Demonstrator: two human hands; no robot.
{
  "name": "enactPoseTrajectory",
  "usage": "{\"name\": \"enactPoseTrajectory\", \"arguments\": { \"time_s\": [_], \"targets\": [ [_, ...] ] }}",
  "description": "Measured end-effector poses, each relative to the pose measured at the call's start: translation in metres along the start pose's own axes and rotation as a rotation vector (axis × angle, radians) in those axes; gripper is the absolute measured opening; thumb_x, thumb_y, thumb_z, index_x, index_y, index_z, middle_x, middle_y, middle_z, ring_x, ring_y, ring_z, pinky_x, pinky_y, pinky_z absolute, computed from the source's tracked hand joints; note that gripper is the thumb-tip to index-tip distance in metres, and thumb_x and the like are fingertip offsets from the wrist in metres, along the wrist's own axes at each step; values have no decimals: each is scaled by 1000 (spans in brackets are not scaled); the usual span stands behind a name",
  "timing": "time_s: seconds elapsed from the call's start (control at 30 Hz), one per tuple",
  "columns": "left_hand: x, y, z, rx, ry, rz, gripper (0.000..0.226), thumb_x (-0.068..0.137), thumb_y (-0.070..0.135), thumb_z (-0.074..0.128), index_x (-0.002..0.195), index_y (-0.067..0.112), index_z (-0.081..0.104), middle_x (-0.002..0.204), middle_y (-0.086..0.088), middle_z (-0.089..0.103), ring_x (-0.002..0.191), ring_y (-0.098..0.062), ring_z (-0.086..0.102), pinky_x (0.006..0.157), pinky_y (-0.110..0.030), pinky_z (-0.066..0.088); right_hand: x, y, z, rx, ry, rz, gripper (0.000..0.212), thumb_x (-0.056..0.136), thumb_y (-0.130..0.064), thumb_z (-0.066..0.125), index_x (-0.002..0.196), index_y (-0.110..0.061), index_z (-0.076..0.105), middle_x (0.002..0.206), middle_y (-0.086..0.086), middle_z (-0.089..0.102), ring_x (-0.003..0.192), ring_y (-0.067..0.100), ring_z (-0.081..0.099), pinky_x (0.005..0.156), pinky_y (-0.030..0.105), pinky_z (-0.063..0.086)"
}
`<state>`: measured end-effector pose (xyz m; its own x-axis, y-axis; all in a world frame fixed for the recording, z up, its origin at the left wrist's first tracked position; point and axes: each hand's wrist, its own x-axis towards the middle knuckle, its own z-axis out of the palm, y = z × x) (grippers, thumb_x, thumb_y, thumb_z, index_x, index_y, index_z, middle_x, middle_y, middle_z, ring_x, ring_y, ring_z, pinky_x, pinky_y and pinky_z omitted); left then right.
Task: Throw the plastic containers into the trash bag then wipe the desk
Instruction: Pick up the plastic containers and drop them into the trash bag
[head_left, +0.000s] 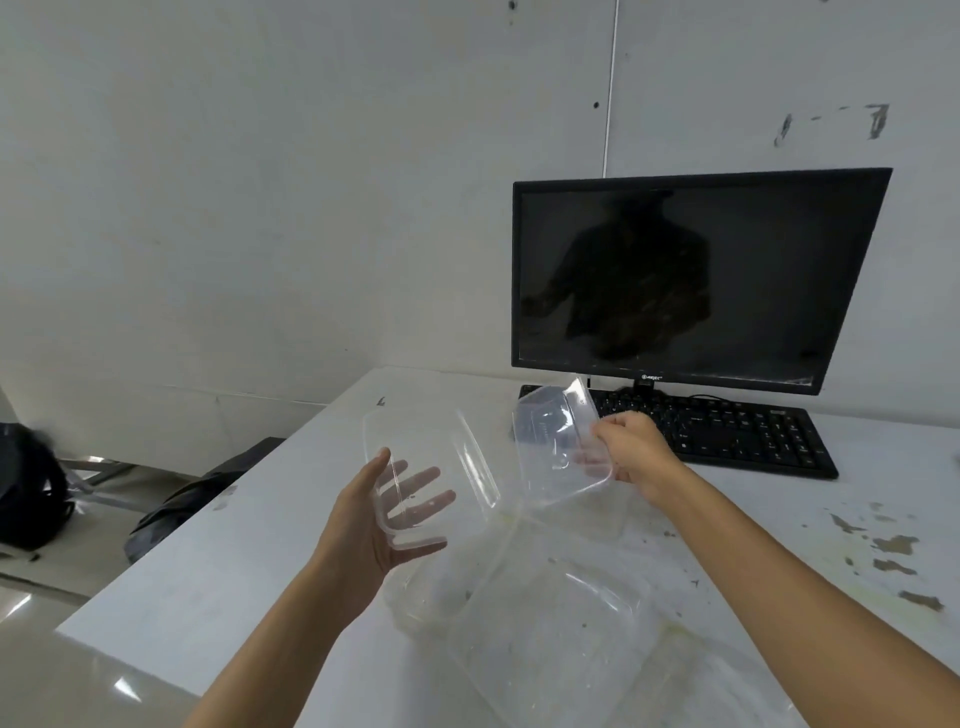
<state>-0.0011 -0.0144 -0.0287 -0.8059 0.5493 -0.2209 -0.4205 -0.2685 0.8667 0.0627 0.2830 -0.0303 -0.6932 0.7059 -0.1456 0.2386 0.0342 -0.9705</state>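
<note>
My left hand (374, 525) holds a clear plastic container (431, 457) raised over the white desk (249, 571), fingers spread behind its wall. My right hand (631, 449) grips the edge of a second clear container (553, 441), tilted up in front of the keyboard. More clear containers (550, 618) lie on the desk just below my hands. A black trash bag (176, 509) sits on the floor beside the desk's left edge.
A black monitor (691, 275) and a black keyboard (727, 431) stand at the back right of the desk. Dirty stains (893, 551) mark the desk's right side. A black backpack (28, 493) rests on the floor at far left.
</note>
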Motion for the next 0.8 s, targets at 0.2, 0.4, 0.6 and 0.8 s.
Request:
{"name": "enactPoseTrajectory", "arguments": {
  "time_s": [0.2,0.4,0.6,0.8],
  "targets": [
    [-11,-4,5,32,-54,3,65,102,50,43,159,32,16,131,-6,70,109,-32,73,59,-47,62,-30,-42,-1,305,31,-178,16,102,-18,53,108,-24,66,88,1,75,69,14,70,58,29,56],
    [-17,-4,15,27,-35,97,67,100,54,41,158,36,12,140,-4,64,110,-29,73,71,-54,62,-69,-52,44,234,-244,-183,17,101,-18,55,108,-22,70,83,0,73,69,12,69,55,25,55],
    [-25,-1,21,-14,10,174,47,99,55,39,143,39,32,137,-2,65,110,-29,73,67,-52,62,-84,-34,78,235,-239,-130,22,100,-15,53,111,-19,71,109,9,72,97,25,64,89,43,57],
    [-25,-6,27,-15,27,159,60,98,55,40,153,33,25,143,-1,59,110,-30,72,62,-47,62,-94,-29,92,247,-203,-155,19,102,-20,52,115,-21,66,113,-2,67,100,14,61,71,24,49]
  ]
}}
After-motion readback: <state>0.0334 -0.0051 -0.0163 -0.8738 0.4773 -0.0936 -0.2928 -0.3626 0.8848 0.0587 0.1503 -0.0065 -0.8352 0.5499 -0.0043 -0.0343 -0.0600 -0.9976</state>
